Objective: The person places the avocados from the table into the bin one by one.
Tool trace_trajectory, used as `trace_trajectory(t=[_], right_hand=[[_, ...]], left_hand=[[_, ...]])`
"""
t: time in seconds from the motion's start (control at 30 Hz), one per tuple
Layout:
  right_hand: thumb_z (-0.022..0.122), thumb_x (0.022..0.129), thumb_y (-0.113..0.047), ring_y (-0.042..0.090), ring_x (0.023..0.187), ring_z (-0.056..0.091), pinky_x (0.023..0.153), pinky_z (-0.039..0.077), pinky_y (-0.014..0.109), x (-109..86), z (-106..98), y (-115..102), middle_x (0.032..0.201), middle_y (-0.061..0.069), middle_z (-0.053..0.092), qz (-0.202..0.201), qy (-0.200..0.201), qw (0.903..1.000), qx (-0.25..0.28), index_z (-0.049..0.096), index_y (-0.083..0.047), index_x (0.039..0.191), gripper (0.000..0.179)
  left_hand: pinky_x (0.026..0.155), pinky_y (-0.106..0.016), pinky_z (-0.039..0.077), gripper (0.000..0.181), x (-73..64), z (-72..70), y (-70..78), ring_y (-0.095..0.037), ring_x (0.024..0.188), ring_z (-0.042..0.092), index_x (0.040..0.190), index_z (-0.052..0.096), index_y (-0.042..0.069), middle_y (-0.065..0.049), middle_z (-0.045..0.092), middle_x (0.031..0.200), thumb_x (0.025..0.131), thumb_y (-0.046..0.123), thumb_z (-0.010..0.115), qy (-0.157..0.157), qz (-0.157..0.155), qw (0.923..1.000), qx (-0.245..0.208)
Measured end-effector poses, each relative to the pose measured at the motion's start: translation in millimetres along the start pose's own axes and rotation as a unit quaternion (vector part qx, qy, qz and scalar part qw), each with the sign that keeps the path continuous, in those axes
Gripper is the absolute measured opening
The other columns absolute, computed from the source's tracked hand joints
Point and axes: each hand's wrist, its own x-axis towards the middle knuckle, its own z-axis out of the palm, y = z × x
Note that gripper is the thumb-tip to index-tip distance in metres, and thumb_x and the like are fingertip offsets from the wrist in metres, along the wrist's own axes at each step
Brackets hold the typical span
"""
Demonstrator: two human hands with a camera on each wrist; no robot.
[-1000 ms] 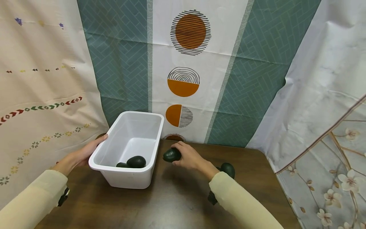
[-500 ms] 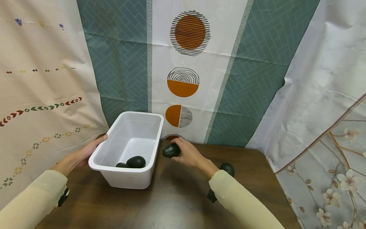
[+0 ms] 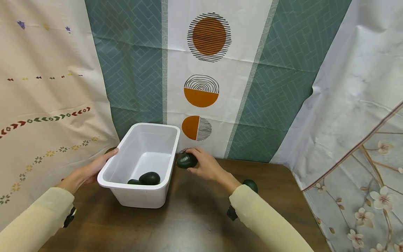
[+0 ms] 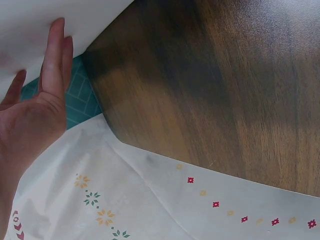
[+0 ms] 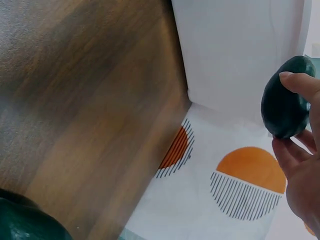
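Observation:
In the head view, my right hand [image 3: 206,165] holds a dark green avocado [image 3: 187,161] by its side, above the table just right of the white plastic bin [image 3: 132,187]. From the right wrist, the thumb and fingers pinch that avocado [image 5: 286,100] near the bin's outer wall [image 5: 227,55]. My left hand [image 3: 97,165] rests against the bin's left side near the rim. Straight fingers lie along the bin's outer wall in the left wrist view, where the left hand [image 4: 40,107] shows its back edge. Two avocados [image 3: 149,178] lie inside the bin at its near end.
Another avocado [image 3: 250,185] lies on the brown wooden table [image 3: 189,224], partly behind my right forearm. Patterned cloths hang behind and at both sides, including a teal and white cloth [image 3: 201,70] close behind the bin.
My right hand has risen slightly and shifted a little left toward the bin, carrying the avocado. The left hand and the bin have stayed in place.

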Motion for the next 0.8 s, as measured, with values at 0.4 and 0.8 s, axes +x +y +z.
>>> trace_trajectory(t=[0.4,0.8], right_hand=[[0.09,0.088,-0.023,0.023,0.116,0.063,0.101,0.053,0.041,5.0,-5.7,-7.3,0.134,0.006,0.06,-0.014,0.036,0.9992,-0.002,0.058,-0.013,0.144,0.065],[0.091,0.086,-0.021,0.026,0.122,0.061,0.104,0.052,0.043,12.4,-8.6,-13.3,0.141,0.007,0.058,-0.031,0.052,0.9982,-0.004,0.06,-0.014,0.143,0.065]], left_hand=[[0.099,-0.053,0.054,0.082,0.9,0.2,-1.8,-0.029,0.121,0.062,0.163,0.017,0.002,-0.014,0.06,0.135,0.111,0.065,0.021,0.0,0.001,1.0,-0.005],[0.1,-0.053,0.054,0.082,1.0,0.2,-2.1,-0.029,0.122,0.062,0.164,0.017,0.002,-0.013,0.06,0.137,0.111,0.065,0.021,-0.001,0.004,1.0,-0.004]])
